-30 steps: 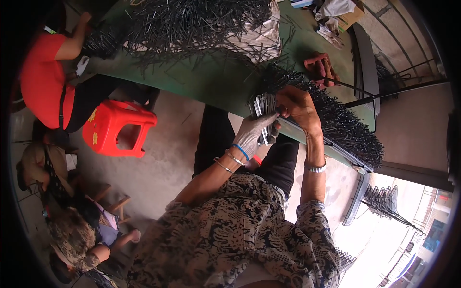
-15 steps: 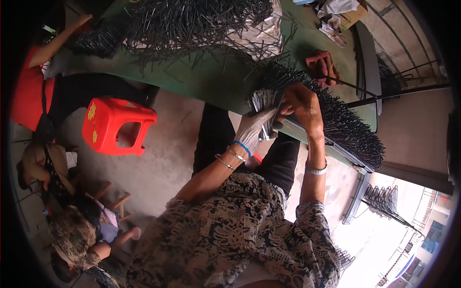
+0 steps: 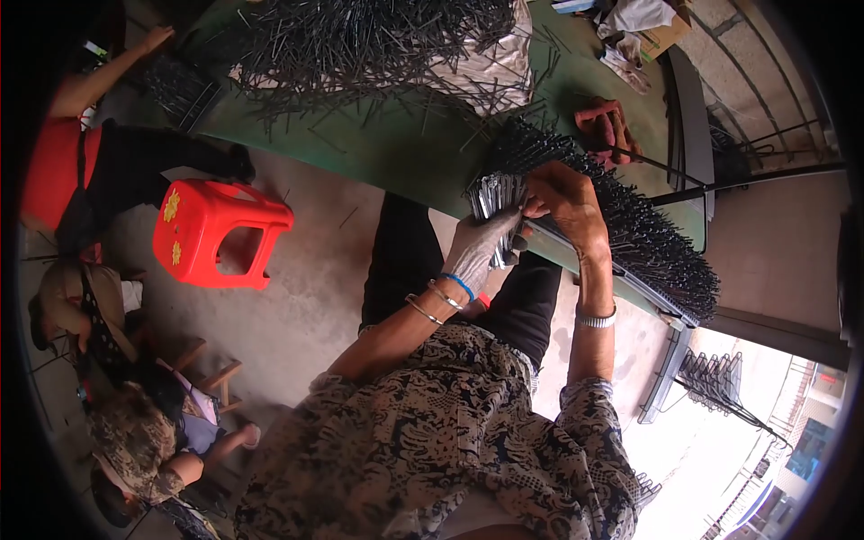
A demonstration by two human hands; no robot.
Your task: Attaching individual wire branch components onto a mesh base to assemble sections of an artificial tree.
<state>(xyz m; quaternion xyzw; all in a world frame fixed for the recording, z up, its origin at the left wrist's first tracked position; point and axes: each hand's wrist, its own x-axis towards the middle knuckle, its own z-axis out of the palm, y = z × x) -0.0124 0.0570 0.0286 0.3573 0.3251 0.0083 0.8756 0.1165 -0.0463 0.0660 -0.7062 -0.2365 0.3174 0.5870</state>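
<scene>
My left hand [image 3: 481,243], in a pale grey glove, is wrapped round a bundle of thin dark and silvery strips [image 3: 497,193], whose ends fan out above the thumb. Just right of it, my bare right hand [image 3: 565,202] is bent with thumb and fingertips pinched together, close to my left thumb. Whatever lies between those fingertips is too small to make out. Behind and right of my right hand, a long row of dark thin pieces [image 3: 661,243] stands packed upright along a rail at the table's edge.
On the green table [image 3: 315,135] lies a big heap of loose dark strips [image 3: 360,45] over pale cloth. A reddish glove or cloth [image 3: 607,126] rests behind the row. A red plastic stool [image 3: 220,236] stands at left. Other people [image 3: 67,171] sit along the left side.
My right hand has shifted slightly left, its fingers now pinched at my left thumb. The bundle's ends show more openly. At far left, a person's leg has drawn back.
</scene>
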